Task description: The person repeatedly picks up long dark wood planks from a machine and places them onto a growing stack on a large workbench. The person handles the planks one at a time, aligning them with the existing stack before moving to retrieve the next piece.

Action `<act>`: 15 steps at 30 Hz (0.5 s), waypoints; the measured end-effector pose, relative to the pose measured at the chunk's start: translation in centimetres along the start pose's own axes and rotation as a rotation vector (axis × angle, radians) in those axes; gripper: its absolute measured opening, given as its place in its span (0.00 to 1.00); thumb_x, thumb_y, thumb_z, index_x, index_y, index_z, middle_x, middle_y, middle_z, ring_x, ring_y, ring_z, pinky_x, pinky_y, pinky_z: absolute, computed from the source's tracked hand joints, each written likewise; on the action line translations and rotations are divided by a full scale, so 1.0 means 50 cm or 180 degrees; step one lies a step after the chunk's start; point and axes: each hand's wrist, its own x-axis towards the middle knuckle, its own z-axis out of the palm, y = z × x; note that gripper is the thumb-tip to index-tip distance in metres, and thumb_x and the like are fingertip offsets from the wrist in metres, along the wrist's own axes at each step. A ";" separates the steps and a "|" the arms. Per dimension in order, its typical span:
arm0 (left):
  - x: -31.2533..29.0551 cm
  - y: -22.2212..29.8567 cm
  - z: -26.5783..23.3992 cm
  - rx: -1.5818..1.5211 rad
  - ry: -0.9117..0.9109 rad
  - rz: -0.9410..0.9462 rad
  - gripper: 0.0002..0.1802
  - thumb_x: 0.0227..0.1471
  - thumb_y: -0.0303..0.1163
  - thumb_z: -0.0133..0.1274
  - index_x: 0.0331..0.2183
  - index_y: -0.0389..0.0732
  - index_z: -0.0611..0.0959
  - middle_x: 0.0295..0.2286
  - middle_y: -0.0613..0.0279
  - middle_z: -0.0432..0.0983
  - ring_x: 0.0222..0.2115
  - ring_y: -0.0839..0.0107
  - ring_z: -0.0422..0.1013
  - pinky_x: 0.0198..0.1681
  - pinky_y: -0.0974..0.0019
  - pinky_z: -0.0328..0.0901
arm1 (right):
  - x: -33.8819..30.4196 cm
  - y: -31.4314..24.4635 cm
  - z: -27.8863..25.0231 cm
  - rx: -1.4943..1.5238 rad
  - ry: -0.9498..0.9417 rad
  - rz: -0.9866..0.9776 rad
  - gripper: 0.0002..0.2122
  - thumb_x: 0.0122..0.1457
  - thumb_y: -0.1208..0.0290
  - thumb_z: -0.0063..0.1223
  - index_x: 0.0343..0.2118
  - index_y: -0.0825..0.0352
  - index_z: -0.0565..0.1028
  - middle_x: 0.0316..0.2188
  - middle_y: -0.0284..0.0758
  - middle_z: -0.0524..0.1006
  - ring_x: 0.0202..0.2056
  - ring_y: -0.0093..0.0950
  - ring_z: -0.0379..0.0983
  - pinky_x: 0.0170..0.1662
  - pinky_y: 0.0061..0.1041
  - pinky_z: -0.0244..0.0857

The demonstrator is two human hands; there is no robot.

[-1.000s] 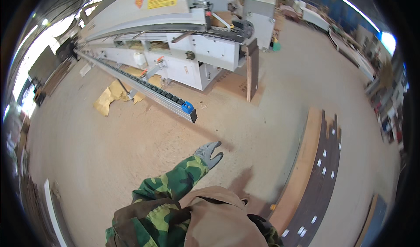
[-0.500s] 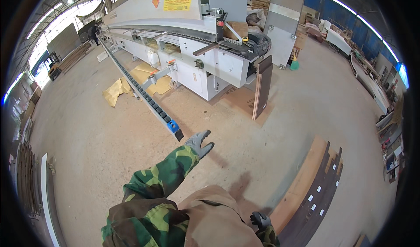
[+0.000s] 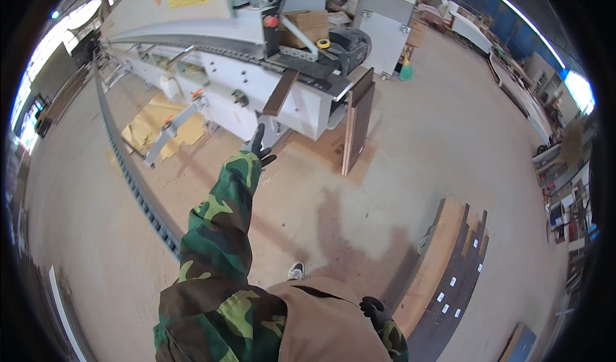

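Left hand (image 3: pixel 259 145) risen; dark panel (image 3: pixel 280 93) seemingly just above fingers.

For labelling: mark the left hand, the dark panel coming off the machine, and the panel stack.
left hand (image 3: pixel 259 145), head view, gloved back.
dark panel (image 3: pixel 281 92), head view, mid face.
panel stack (image 3: pixel 443 266), head view, top board.

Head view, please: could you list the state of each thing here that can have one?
Left hand: gloved, open, stretched out toward the dark board, holding nothing.
Right hand: gloved, down at the side, empty as far as shows.
Dark board: lying on the machine's outfeed end, overhanging it.
Brown panel: standing upright, leaning on the machine.
Stacked boards: lying flat on the floor.
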 end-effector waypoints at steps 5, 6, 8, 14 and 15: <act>0.261 -0.011 0.085 -0.1406 -0.0474 -0.0204 0.53 0.38 0.55 0.61 0.58 0.49 0.50 0.52 0.49 0.58 0.50 0.49 0.61 0.45 0.44 0.66 | 0.062 -0.085 0.020 0.0208 0.0405 0.0145 0.15 0.57 0.63 0.49 0.43 0.66 0.74 0.33 0.33 0.77 0.31 0.25 0.72 0.31 0.22 0.65; 0.307 0.001 0.094 -0.1568 -0.0577 -0.0154 0.51 0.39 0.54 0.60 0.57 0.48 0.51 0.50 0.49 0.59 0.47 0.51 0.62 0.42 0.46 0.65 | 0.071 -0.097 0.015 0.0139 0.0429 0.0288 0.15 0.57 0.63 0.48 0.44 0.65 0.74 0.33 0.32 0.78 0.31 0.24 0.72 0.32 0.20 0.64; 0.381 0.015 0.121 -0.1436 -0.0813 -0.0129 0.46 0.41 0.53 0.59 0.55 0.46 0.54 0.47 0.50 0.61 0.43 0.54 0.63 0.38 0.50 0.65 | 0.088 -0.118 -0.001 0.0079 0.0546 0.0463 0.15 0.57 0.61 0.48 0.43 0.64 0.75 0.31 0.31 0.78 0.29 0.22 0.71 0.31 0.19 0.64; 0.320 0.036 0.232 -0.0422 -0.1390 -0.0373 0.35 0.47 0.50 0.53 0.51 0.42 0.63 0.36 0.52 0.68 0.29 0.63 0.66 0.26 0.62 0.64 | 0.172 -0.206 -0.116 0.0176 0.1058 0.0320 0.14 0.57 0.60 0.46 0.41 0.62 0.75 0.28 0.28 0.78 0.26 0.19 0.69 0.28 0.19 0.62; 0.276 0.021 0.257 -0.0192 -0.1516 -0.0468 0.33 0.48 0.50 0.52 0.50 0.41 0.64 0.34 0.52 0.69 0.26 0.64 0.66 0.24 0.64 0.64 | 0.186 -0.226 -0.141 0.0308 0.1224 0.0487 0.16 0.57 0.59 0.46 0.43 0.62 0.73 0.31 0.30 0.78 0.29 0.20 0.71 0.30 0.20 0.63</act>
